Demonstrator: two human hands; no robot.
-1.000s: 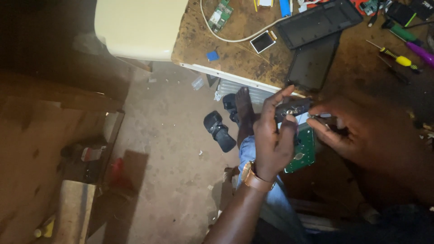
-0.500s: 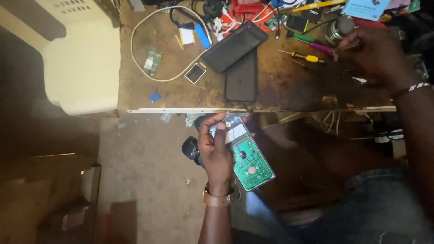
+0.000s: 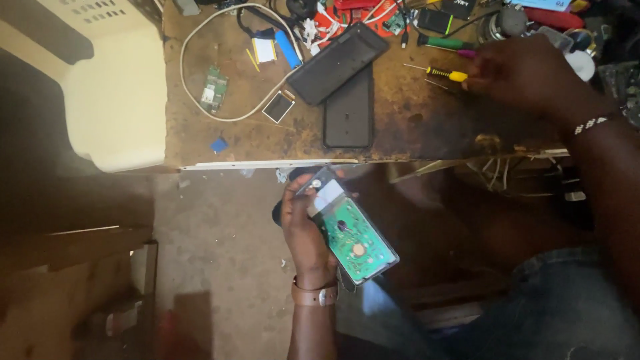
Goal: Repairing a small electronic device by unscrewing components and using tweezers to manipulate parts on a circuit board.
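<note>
My left hand point(image 3: 303, 230) is shut on an opened handheld device point(image 3: 353, 240) whose green circuit board faces up. I hold it below the front edge of the workbench point(image 3: 427, 127), over the floor. My right hand point(image 3: 527, 70) reaches onto the bench at the right. Its fingertips are at the handle end of a yellow-handled screwdriver point(image 3: 443, 72) lying flat. Whether the fingers grip it is unclear. A green-handled screwdriver point(image 3: 443, 42) lies just beyond.
Two black casing halves point(image 3: 337, 53) point(image 3: 349, 110) lie mid-bench. Left of them are a small screen point(image 3: 278, 107), a small green board point(image 3: 214, 89) and a looped white cable point(image 3: 193, 100). A cream plastic chair point(image 3: 113, 87) stands at the left. Tools and wires crowd the back edge.
My right hand let go of the device, went to the bench's far right, and now sits at the yellow screwdriver. My left hand holds the device alone, lower in view.
</note>
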